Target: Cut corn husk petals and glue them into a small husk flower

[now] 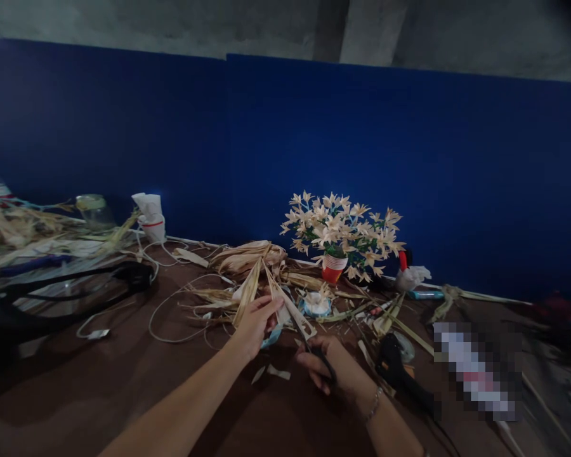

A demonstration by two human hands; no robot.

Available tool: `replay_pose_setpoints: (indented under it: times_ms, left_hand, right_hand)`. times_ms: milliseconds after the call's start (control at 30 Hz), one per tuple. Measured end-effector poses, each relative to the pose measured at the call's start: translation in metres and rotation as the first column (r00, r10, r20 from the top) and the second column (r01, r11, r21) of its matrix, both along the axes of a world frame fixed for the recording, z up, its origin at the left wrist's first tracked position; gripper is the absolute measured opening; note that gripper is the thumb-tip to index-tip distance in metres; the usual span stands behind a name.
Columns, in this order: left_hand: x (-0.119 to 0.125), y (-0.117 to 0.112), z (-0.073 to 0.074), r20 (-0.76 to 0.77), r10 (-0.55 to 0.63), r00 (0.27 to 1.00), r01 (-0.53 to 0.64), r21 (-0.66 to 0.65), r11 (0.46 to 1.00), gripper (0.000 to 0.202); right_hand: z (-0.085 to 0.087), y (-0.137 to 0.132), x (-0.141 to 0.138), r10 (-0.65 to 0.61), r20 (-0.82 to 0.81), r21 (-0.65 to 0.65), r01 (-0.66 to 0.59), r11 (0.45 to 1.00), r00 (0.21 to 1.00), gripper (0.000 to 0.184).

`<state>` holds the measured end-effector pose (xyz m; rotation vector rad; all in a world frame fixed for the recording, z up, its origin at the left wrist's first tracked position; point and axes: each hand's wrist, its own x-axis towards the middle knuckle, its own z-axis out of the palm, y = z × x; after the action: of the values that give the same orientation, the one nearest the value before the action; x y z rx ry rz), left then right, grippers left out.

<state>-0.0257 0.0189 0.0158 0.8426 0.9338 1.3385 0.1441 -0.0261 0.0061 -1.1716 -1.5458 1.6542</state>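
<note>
My left hand (259, 324) pinches a pale strip of dried corn husk (278, 292) above the table. Black-handled scissors (324, 365) are gripped in my right hand (326, 362), their blades pointing up and left beside the husk. Behind my hands lies a bundle of dried husks (247, 259). A small round container (316, 303) holding pale petal pieces sits just past the scissors. Small husk scraps (278, 373) lie on the brown tabletop below my hands. Whether the blades touch the husk is hard to tell.
A red-and-white cup (334, 268) bears pale husk flowers (340, 222) at the back. A black glue gun (402, 368) lies right of my right hand. White cable (171, 336) loops at left, near a black strap-like object (133, 274). A glass jar (95, 212) stands back left.
</note>
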Motion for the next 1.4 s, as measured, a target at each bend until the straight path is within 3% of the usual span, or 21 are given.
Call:
replay_pose_setpoints:
  times_ms: [333,767,967,1233,1400]
  left_hand:
    - [-0.006,0.002,0.002,-0.109,-0.091,0.99,0.091,-0.008,0.996,0.029]
    - [-0.01,0.005,0.004,-0.217,-0.135,0.967,0.132,-0.026,0.991,0.03]
    - [-0.01,0.005,0.002,-0.245,-0.139,0.96,0.138,-0.021,0.99,0.032]
    - [-0.009,0.006,0.0,-0.226,-0.171,0.959,0.164,-0.05,0.985,0.031]
    - [-0.009,0.004,0.004,-0.154,-0.041,0.987,0.045,0.023,0.999,0.028]
  right_hand:
    - [0.01,0.0,0.01,0.083,0.075,-0.031,-0.081,0.996,0.994,0.036]
    - [0.019,0.001,0.013,0.082,0.249,-0.013,-0.082,0.997,0.965,0.032]
    - [0.015,0.0,0.011,0.064,0.162,-0.033,-0.059,0.998,0.985,0.037]
    - [0.014,0.001,0.012,0.063,0.206,-0.029,-0.058,0.998,0.977,0.036]
    - [0.009,0.001,0.01,0.11,0.081,-0.066,-0.105,0.992,0.991,0.042]
